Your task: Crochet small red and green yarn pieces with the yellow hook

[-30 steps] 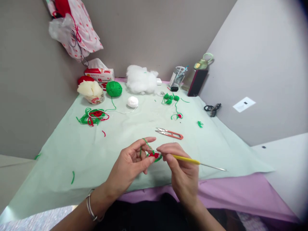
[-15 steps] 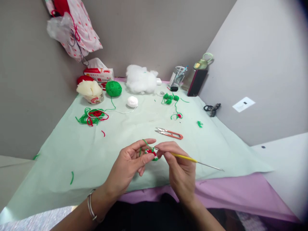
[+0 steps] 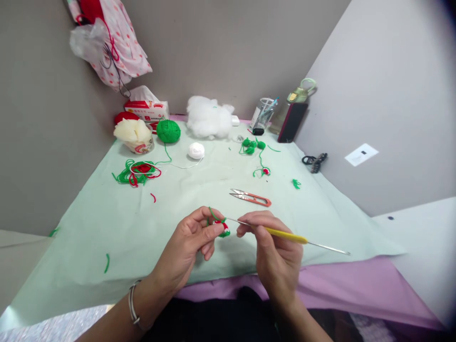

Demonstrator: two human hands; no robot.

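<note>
Between the thumb and fingers of my left hand [image 3: 190, 240] is a small crochet piece [image 3: 225, 231] in red, white and green. Green yarn runs up from it over my left fingers. My right hand [image 3: 276, 249] is closed around the yellow handle of a crochet hook [image 3: 288, 235], held like a pen. The hook's thin metal tip points left and reaches the top edge of the piece; whether it sits inside a stitch is too small to tell. Beyond my hands lie thread snips [image 3: 252, 197] with an orange handle.
Left: a green yarn ball [image 3: 168, 131], a tangle of green and red yarn [image 3: 137, 172] and a tub [image 3: 138, 142]. A white yarn ball [image 3: 196, 151] and stuffing [image 3: 209, 118] lie mid-back. Right: small green pieces [image 3: 251, 145], a clear cup [image 3: 262, 116], a phone [image 3: 292, 122] and a hair clip [image 3: 317, 163].
My right hand has moved right, away from my left, with the crochet hook, so more of its metal shaft shows. My left hand and the crochet piece have shifted slightly left.
</note>
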